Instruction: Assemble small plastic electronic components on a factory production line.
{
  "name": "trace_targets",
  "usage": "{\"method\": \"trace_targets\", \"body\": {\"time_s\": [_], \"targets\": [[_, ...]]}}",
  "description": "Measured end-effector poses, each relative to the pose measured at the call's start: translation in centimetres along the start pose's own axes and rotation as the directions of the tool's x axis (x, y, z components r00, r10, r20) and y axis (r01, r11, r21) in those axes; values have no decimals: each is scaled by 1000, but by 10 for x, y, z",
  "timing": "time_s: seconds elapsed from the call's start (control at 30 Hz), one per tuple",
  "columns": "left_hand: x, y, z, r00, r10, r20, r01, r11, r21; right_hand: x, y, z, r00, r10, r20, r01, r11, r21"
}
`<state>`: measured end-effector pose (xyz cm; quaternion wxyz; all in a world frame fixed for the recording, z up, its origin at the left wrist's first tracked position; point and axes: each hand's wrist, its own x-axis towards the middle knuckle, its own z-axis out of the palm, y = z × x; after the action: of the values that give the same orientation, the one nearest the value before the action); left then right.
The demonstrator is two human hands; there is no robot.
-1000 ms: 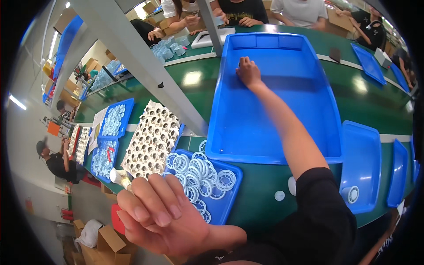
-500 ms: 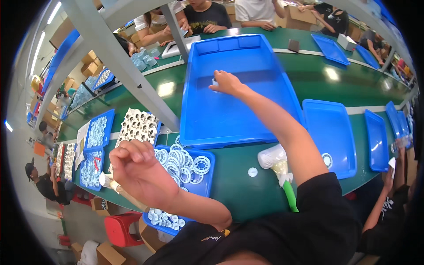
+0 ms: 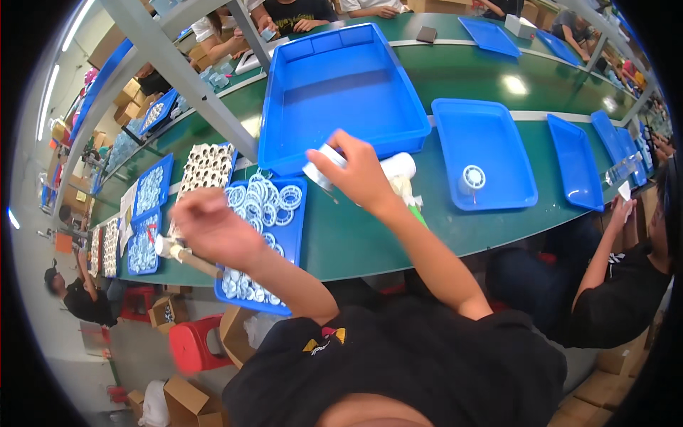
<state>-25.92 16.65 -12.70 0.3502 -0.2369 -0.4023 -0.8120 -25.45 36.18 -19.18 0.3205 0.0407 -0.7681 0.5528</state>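
Observation:
My right hand (image 3: 356,178) is closed around a white round plastic part (image 3: 326,162), held over the table just in front of the large blue tray (image 3: 284,168). Fingers hide much of the part. My left hand (image 3: 217,229) is raised at the left, smeared by motion, its fingers seemingly curled; nothing shows in it. Close to it lies a mallet with a pale head (image 3: 165,247) and a wooden handle. Beside my left hand, a blue tray (image 3: 293,238) holds pale blue spoked rings (image 3: 256,201) and small caps (image 3: 245,286). A white-headed mallet (image 3: 400,166) is partly behind my right hand.
A white spool-like part (image 3: 471,179) stands in the right blue tray (image 3: 498,132). A grey metal post (image 3: 206,103) rises by the large tray. A holed cream tray (image 3: 208,168) sits at the left. A co-worker's hands (image 3: 620,213) are at the far right.
My right hand has come back from above the large tray toward me, with the white part in it. My left hand has shifted slightly. The whole view has turned, bringing the right tray more into sight.

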Motion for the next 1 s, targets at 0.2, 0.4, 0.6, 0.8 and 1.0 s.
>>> {"method": "trace_targets", "body": {"time_s": [0.2,0.4,0.6,0.8,1.0], "targets": [[-163,-46,-75,844,-530,-82,461,641,613,-118,90,37,839,501,211,-539,817,204],[-207,-46,-88,825,-551,125,319,637,702,-133,88,58,734,581,351,-674,562,480],[-206,-47,-95,797,-587,139,290,574,766,-129,84,50,711,586,390,-703,604,374],[-209,-50,-99,830,-550,91,359,653,667,-126,67,41,721,563,403,-655,745,130],[-212,-53,-100,833,-551,58,370,630,683,-129,76,40,786,498,366,-576,806,140]]}}
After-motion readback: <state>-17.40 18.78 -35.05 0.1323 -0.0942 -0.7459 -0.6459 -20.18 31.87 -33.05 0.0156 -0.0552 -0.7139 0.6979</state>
